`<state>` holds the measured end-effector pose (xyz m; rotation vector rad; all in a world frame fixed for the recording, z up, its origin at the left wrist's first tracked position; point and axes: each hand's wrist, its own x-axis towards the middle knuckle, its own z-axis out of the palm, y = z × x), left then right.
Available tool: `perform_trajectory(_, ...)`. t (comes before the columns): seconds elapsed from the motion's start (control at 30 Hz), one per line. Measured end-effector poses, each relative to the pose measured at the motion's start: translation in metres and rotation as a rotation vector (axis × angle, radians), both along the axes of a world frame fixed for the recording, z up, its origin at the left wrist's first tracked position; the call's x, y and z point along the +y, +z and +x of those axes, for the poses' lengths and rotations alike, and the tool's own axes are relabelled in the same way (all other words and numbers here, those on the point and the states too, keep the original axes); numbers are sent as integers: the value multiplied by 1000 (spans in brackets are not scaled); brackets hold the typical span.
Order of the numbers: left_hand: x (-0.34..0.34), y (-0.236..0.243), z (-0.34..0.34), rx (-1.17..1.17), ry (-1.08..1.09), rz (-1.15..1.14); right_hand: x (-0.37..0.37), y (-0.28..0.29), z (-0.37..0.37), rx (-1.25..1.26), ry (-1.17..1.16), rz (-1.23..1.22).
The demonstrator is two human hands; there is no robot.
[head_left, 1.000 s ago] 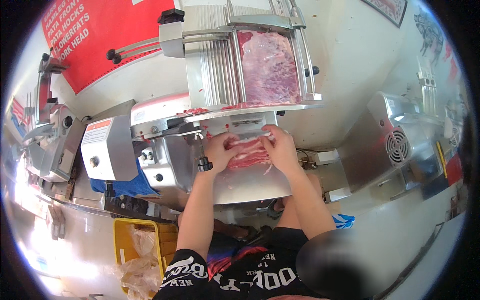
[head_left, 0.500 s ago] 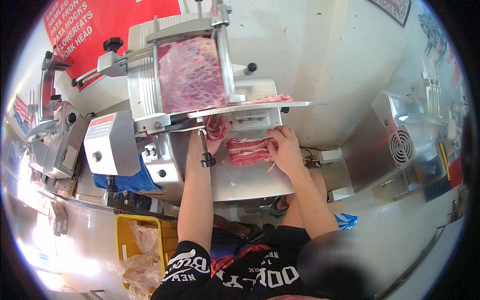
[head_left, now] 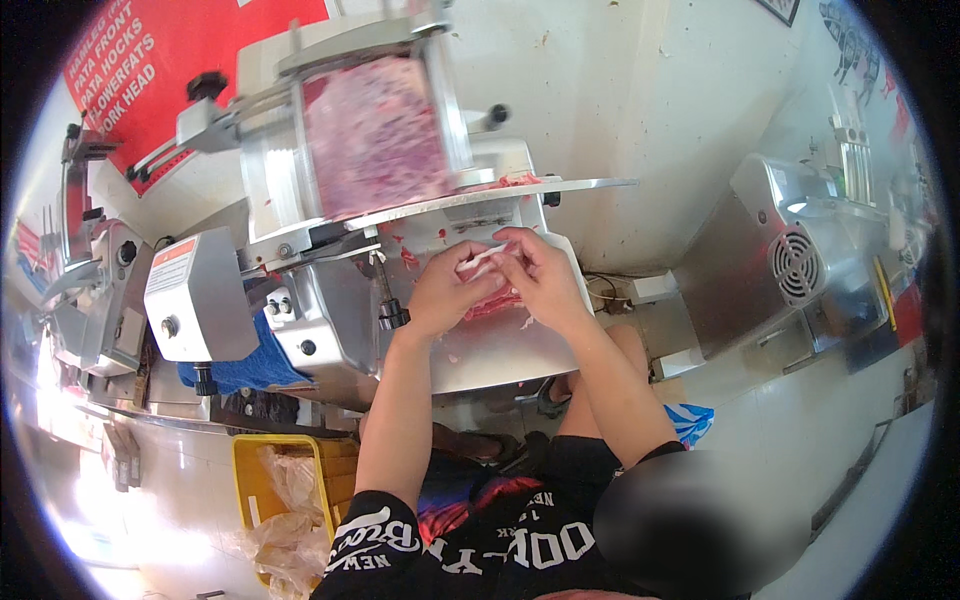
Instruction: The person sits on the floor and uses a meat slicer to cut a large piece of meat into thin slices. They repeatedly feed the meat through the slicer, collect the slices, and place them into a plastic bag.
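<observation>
Both of my hands meet over the steel tray of a meat slicer. My left hand (head_left: 447,291) is closed on a thin meat slice (head_left: 484,262) with a pale fatty edge. My right hand (head_left: 540,284) pinches the same slice from the other side. Just below the fingers lies a stack of red and white meat slices (head_left: 492,305), partly covered by my hands. Behind them the round blade (head_left: 490,200) stands edge-on. A large slab of meat (head_left: 375,135) sits in the slicer's carriage, slightly blurred.
A black-knobbed rod (head_left: 393,315) rises close to my left wrist. Meat scraps (head_left: 408,257) dot the steel near the blade. Other slicers stand at the left (head_left: 110,290) and right (head_left: 770,260). A yellow crate (head_left: 243,470) with plastic bags is on the floor.
My left hand has come from under the blade to the stack, bringing a slice. My right hand has moved slightly up and left to meet it. The view has shifted a little.
</observation>
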<state>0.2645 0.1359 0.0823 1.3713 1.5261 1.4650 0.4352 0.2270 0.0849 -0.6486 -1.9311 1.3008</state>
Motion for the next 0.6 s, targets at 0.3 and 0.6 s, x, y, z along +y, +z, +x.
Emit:
perform_trajectory(0.3,-14,-8,-61,368,235,-205,19,-25,15,-289,-404,777)
perform_trajectory(0.6,14,-4,-79,-1269,-5,290,20,-32,10,-262,-301,741)
